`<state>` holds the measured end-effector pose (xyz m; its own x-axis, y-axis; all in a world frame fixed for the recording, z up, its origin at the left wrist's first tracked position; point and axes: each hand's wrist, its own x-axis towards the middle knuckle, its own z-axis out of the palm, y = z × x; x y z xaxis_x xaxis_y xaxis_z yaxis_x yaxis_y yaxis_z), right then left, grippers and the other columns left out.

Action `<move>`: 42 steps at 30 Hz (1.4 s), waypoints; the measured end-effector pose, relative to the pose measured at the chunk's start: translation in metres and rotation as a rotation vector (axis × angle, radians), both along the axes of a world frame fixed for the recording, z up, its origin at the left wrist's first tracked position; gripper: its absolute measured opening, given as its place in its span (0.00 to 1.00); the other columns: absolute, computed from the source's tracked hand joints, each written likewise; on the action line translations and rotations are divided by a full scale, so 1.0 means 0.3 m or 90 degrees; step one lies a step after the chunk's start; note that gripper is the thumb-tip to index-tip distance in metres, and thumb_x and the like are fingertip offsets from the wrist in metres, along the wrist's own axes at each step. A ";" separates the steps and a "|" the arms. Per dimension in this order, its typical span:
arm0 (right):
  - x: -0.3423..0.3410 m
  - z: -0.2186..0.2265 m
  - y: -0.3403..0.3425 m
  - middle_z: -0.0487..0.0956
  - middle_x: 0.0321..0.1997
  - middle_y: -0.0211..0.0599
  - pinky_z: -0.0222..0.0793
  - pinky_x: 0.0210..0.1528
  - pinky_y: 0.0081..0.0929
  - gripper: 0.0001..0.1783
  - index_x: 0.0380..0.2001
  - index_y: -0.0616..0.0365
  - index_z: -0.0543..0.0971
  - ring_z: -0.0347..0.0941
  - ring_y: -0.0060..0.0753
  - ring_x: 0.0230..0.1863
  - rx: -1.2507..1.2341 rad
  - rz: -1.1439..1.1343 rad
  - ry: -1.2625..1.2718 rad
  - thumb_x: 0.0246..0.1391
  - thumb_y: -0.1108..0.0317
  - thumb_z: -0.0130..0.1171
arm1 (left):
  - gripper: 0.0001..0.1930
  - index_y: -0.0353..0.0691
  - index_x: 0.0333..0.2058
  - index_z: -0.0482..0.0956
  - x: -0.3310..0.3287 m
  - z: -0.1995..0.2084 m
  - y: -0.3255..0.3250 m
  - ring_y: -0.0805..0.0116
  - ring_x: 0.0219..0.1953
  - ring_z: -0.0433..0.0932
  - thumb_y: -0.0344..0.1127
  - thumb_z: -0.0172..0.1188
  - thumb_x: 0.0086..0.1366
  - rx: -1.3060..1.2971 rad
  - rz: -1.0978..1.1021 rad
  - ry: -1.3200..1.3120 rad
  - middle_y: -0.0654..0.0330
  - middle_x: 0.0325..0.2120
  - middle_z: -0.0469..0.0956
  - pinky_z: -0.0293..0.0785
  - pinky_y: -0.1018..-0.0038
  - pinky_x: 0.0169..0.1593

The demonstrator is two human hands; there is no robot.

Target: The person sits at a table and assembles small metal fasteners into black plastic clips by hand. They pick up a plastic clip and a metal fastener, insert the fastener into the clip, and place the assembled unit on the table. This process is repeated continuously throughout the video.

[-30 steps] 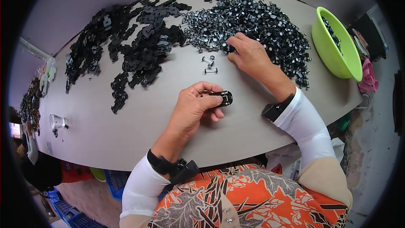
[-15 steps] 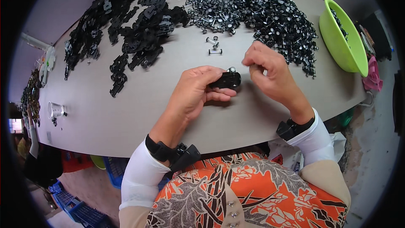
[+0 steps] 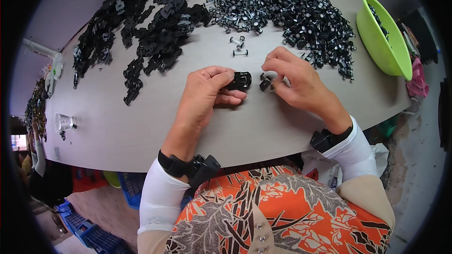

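My left hand [image 3: 202,89] is closed on a small black plastic toy-car chassis [image 3: 242,81], gripping it between thumb and fingers above the table. Just to its right, my right hand [image 3: 301,80] has its fingers curled in a pinch around a small dark wheel-and-axle set [image 3: 266,83]; the fingers partly cover it. The chassis and this wheel set are a short way apart. Beyond the hands, a loose wheel axle [image 3: 240,53] with a black wheel at each end lies on the table, near a couple of others [image 3: 238,42].
A big pile of wheel axles [image 3: 301,14] covers the far right of the table [image 3: 141,131]; heaps of black chassis [image 3: 165,33] spread over the far left. A green basin [image 3: 386,42] stands at the right edge, a clear cup [image 3: 62,121] at the left. Another person [image 3: 42,164] sits far left.
My left hand has shifted slightly left with the chassis. My right hand has come in lower and left, and a wheel set now shows at its fingertips.
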<state>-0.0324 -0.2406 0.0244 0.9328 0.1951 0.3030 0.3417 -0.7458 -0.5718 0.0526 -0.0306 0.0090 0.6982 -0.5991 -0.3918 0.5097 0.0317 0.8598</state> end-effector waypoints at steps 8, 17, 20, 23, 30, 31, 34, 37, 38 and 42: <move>0.005 -0.018 0.041 0.72 0.35 0.36 0.71 0.36 0.35 0.13 0.31 0.59 0.74 0.71 0.43 0.38 -0.201 0.119 -0.042 0.37 0.81 0.55 | 0.15 0.26 0.42 0.74 0.004 0.003 0.010 0.59 0.30 0.83 0.35 0.52 0.67 -0.040 -0.036 0.025 0.48 0.32 0.80 0.83 0.74 0.33; 0.004 -0.014 0.125 0.73 0.33 0.37 0.68 0.30 0.21 0.09 0.32 0.63 0.76 0.73 0.28 0.29 0.254 0.032 -0.102 0.46 0.85 0.56 | 0.14 0.27 0.40 0.76 0.004 -0.023 0.009 0.56 0.34 0.83 0.35 0.54 0.66 -0.207 -0.105 0.191 0.46 0.36 0.79 0.83 0.71 0.37; 0.001 -0.011 0.124 0.73 0.33 0.38 0.69 0.28 0.24 0.09 0.31 0.63 0.76 0.73 0.32 0.26 0.170 0.022 -0.114 0.44 0.84 0.57 | 0.14 0.27 0.39 0.76 -0.012 -0.018 0.012 0.55 0.36 0.82 0.35 0.54 0.66 -0.272 -0.076 0.197 0.47 0.36 0.79 0.83 0.70 0.40; 0.001 -0.004 0.117 0.73 0.32 0.37 0.69 0.26 0.25 0.09 0.30 0.62 0.76 0.73 0.33 0.24 0.150 0.013 -0.168 0.43 0.83 0.58 | 0.12 0.28 0.38 0.76 -0.012 -0.012 0.013 0.55 0.38 0.82 0.34 0.55 0.66 -0.261 -0.107 0.171 0.48 0.36 0.79 0.82 0.70 0.42; -0.013 0.011 0.122 0.69 0.29 0.39 0.67 0.24 0.30 0.07 0.25 0.64 0.73 0.70 0.39 0.23 0.059 0.037 -0.152 0.40 0.84 0.57 | 0.08 0.34 0.28 0.73 -0.028 -0.028 0.013 0.59 0.35 0.82 0.32 0.57 0.64 -0.262 -0.106 0.185 0.55 0.30 0.78 0.82 0.71 0.41; -0.016 0.009 0.121 0.70 0.29 0.39 0.67 0.24 0.29 0.07 0.25 0.63 0.73 0.70 0.38 0.23 0.044 0.039 -0.144 0.40 0.85 0.57 | 0.08 0.34 0.28 0.73 -0.031 -0.030 0.014 0.59 0.34 0.82 0.32 0.57 0.64 -0.258 -0.107 0.175 0.54 0.30 0.79 0.82 0.71 0.40; -0.021 0.011 0.131 0.69 0.27 0.38 0.66 0.22 0.30 0.08 0.25 0.63 0.73 0.70 0.37 0.22 0.027 0.059 -0.138 0.39 0.86 0.57 | 0.08 0.34 0.28 0.73 -0.044 -0.040 0.017 0.62 0.32 0.82 0.32 0.57 0.64 -0.242 -0.107 0.117 0.54 0.30 0.78 0.82 0.72 0.39; -0.024 0.009 0.140 0.67 0.27 0.39 0.66 0.23 0.34 0.09 0.24 0.61 0.70 0.69 0.43 0.23 0.034 0.079 -0.132 0.38 0.82 0.58 | 0.07 0.35 0.28 0.73 -0.055 -0.031 0.027 0.65 0.30 0.81 0.31 0.57 0.64 -0.223 -0.103 0.078 0.56 0.29 0.78 0.81 0.73 0.37; -0.029 0.007 0.145 0.65 0.27 0.40 0.66 0.23 0.36 0.09 0.23 0.59 0.69 0.68 0.45 0.23 0.038 0.085 -0.129 0.37 0.80 0.59 | 0.07 0.35 0.28 0.73 -0.065 -0.025 0.035 0.67 0.30 0.80 0.31 0.57 0.64 -0.217 -0.102 0.069 0.56 0.29 0.78 0.81 0.73 0.37; -0.045 0.007 0.195 0.68 0.30 0.38 0.70 0.26 0.35 0.17 0.34 0.55 0.72 0.72 0.44 0.27 0.102 0.123 -0.160 0.38 0.77 0.61 | 0.08 0.37 0.28 0.69 -0.112 0.025 0.058 0.71 0.27 0.77 0.27 0.62 0.57 -0.174 -0.089 0.022 0.60 0.26 0.76 0.76 0.75 0.31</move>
<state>-0.0459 -0.1821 0.0264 0.7754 0.2925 0.5596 0.6130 -0.5613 -0.5560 0.0190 -0.0131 0.0165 0.5906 -0.7752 -0.2241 0.5537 0.1872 0.8114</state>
